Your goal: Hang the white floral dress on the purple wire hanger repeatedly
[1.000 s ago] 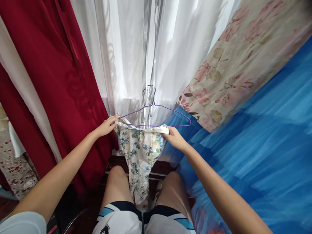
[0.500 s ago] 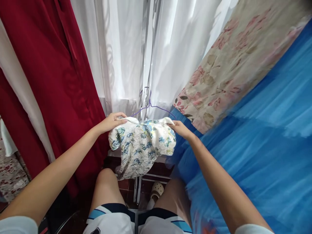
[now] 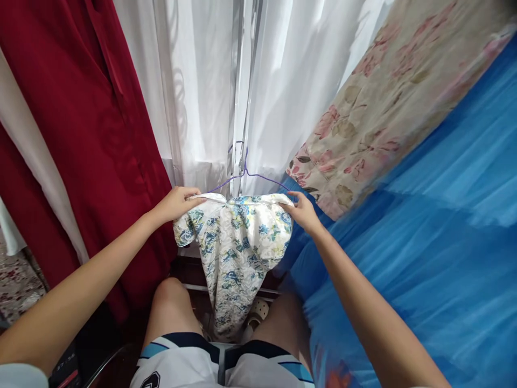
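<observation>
A white garment with a blue floral print [image 3: 236,245] hangs over a purple wire hanger [image 3: 245,171], whose hook sits on a metal rack pole [image 3: 238,97]. My left hand [image 3: 176,202] pinches the garment's left top edge, fingers closed on the cloth. My right hand [image 3: 302,211] grips the right top edge near the hanger's end. The cloth droops between my knees.
A dark red garment [image 3: 92,118] hangs at the left, white sheer curtains [image 3: 202,91] behind the rack. A beige floral sheet [image 3: 388,102] and blue netting [image 3: 424,242] fill the right. A white slipper [image 3: 258,311] lies on the floor.
The garment was pulled up over the hanger's bar, bunched, and now hangs down longer again. Both hands rose slightly and kept their grip on the top edge.
</observation>
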The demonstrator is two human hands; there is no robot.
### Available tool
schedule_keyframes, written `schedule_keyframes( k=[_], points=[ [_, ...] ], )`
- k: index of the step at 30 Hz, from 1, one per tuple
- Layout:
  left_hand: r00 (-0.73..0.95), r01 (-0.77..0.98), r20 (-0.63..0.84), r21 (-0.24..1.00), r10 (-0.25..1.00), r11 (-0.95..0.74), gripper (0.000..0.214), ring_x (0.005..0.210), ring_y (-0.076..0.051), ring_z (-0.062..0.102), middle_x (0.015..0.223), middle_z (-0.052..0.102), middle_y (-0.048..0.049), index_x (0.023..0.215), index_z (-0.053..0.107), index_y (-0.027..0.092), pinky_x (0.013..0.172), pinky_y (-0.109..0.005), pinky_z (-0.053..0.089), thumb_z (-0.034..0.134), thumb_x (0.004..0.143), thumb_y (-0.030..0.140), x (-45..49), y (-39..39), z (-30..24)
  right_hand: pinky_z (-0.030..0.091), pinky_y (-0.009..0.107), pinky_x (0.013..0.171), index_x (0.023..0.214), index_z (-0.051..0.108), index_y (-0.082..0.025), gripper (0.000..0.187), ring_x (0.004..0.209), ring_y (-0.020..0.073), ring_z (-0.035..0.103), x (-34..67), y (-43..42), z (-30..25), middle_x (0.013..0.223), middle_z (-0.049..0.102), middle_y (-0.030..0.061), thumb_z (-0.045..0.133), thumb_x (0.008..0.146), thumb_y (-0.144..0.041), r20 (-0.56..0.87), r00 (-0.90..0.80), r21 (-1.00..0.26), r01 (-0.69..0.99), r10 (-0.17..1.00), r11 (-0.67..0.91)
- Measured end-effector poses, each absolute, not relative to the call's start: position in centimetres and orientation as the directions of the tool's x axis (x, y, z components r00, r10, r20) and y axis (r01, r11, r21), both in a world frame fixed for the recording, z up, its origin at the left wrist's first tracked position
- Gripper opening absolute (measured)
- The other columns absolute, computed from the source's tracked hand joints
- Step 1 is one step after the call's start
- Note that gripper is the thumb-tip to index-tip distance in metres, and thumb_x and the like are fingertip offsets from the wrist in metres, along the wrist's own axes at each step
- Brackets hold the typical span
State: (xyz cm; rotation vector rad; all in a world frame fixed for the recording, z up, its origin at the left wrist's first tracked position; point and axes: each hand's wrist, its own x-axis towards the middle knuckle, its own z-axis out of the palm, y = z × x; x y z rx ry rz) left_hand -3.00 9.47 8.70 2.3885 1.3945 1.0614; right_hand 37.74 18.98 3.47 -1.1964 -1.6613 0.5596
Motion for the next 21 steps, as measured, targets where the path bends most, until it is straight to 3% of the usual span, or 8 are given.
schedule_keyframes(
  k=[2, 4, 7, 9, 12, 14, 17, 21],
  points=[
    [0.327, 0.707, 0.482, 0.446, 0.812, -0.549, 0.038, 0.07, -0.014, 0.051, 0.071, 0.058, 0.002, 0.08, 0.064, 0.017, 0.062, -0.023, 0.036, 0.053, 0.091, 0.052, -3.0, 9.1, 8.9, 0.053, 0.037, 0.061, 0.152, 0.031, -0.006, 0.102, 0.067, 0.0261, 0.066, 37.8, 19.1, 3.5, 0.087, 0.073, 0.014, 0.078, 0.07, -0.045, 0.478, 0.043, -0.789, 0.46, 0.877, 0.407],
    [0.337, 0.726, 0.482, 0.414, 0.808, -0.55, 0.038, 0.068, -0.014, 0.051, 0.07, 0.057, 0.0022, 0.079, 0.063, 0.017, 0.062, -0.023, 0.035, 0.052, 0.092, 0.052, -2.9, 8.8, 9.1, 0.052, 0.035, 0.061, 0.153, 0.028, -0.004, 0.109, 0.067, 0.0251, 0.066, 37.8, 19.4, 3.6, 0.088, 0.073, 0.0143, 0.081, 0.066, -0.044, 0.479, 0.048, -0.784, 0.472, 0.876, 0.403],
    [0.321, 0.772, 0.504, 0.351, 0.802, -0.53, 0.04, 0.064, -0.013, 0.049, 0.066, 0.054, 0.0022, 0.076, 0.061, 0.017, 0.06, -0.025, 0.035, 0.05, 0.092, 0.052, -2.6, 8.8, 9.4, 0.049, 0.032, 0.058, 0.138, 0.052, -0.002, 0.09, 0.063, 0.0229, 0.063, 37.6, 19.8, 4.3, 0.077, 0.072, 0.0098, 0.08, 0.065, -0.046, 0.408, -0.02, -0.781, 0.511, 0.913, 0.36],
    [0.296, 0.807, 0.547, 0.296, 0.783, -0.512, 0.039, 0.066, -0.015, 0.051, 0.069, 0.055, 0.001, 0.079, 0.062, 0.018, 0.063, -0.026, 0.038, 0.048, 0.093, 0.051, -2.4, 8.9, 9.8, 0.044, 0.028, 0.053, 0.114, 0.069, -0.004, 0.067, 0.058, 0.0206, 0.06, 37.7, 19.4, 4.9, 0.065, 0.068, 0.0056, 0.08, 0.064, -0.047, 0.402, -0.029, -0.761, 0.546, 0.915, 0.351],
    [0.255, 0.851, 0.644, 0.205, 0.722, -0.483, 0.033, 0.091, -0.023, 0.059, 0.097, 0.061, -0.0053, 0.101, 0.064, 0.019, 0.08, -0.032, 0.045, 0.048, 0.093, 0.047, -1.9, 9.4, 10.4, 0.036, 0.025, 0.047, 0.075, 0.072, -0.01, 0.043, 0.051, 0.0163, 0.054, 38.5, 17.5, 5.6, 0.053, 0.061, 0.002, 0.08, 0.063, -0.051, 0.437, -0.032, -0.762, 0.518, 0.899, 0.389],
    [0.241, 0.868, 0.667, 0.176, 0.705, -0.464, 0.037, 0.107, -0.027, 0.057, 0.117, 0.057, -0.0093, 0.118, 0.059, 0.02, 0.091, -0.037, 0.045, 0.048, 0.093, 0.046, -1.3, 9.9, 10.4, 0.036, 0.025, 0.047, 0.071, 0.07, -0.013, 0.041, 0.05, 0.0152, 0.054, 39.5, 15.4, 5.8, 0.055, 0.063, 0.0017, 0.08, 0.064, -0.052, 0.367, -0.124, -0.835, 0.393, 0.922, 0.385],
    [0.25, 0.86, 0.639, 0.199, 0.728, -0.47, 0.04, 0.115, -0.028, 0.056, 0.124, 0.057, -0.0096, 0.125, 0.054, 0.022, 0.097, -0.041, 0.043, 0.044, 0.096, 0.046, -0.2, 10.8, 9.7, 0.047, 0.029, 0.055, 0.081, 0.072, -0.016, 0.04, 0.058, 0.0196, 0.064, 40.3, 12.4, 5.4, 0.07, 0.072, 0.0059, 0.081, 0.064, -0.052, 0.176, -0.329, -0.965, 0.129, 0.928, 0.229],
    [0.141, 0.843, 0.7, 0.287, 0.7, -0.456, 0.041, 0.118, -0.028, 0.055, 0.128, 0.057, -0.01, 0.128, 0.05, 0.021, 0.1, -0.042, 0.041, 0.041, 0.098, 0.046, 0.5, 12.1, 7.5, 0.055, 0.037, 0.068, 0.087, 0.071, -0.02, 0.044, 0.072, 0.0261, 0.071, 37.5, 11.0, 3.3, 0.078, 0.075, 0.007, 0.075, 0.068, -0.059, 0.169, -0.316, -0.977, -0.179, 0.934, 0.117]
  ],
)
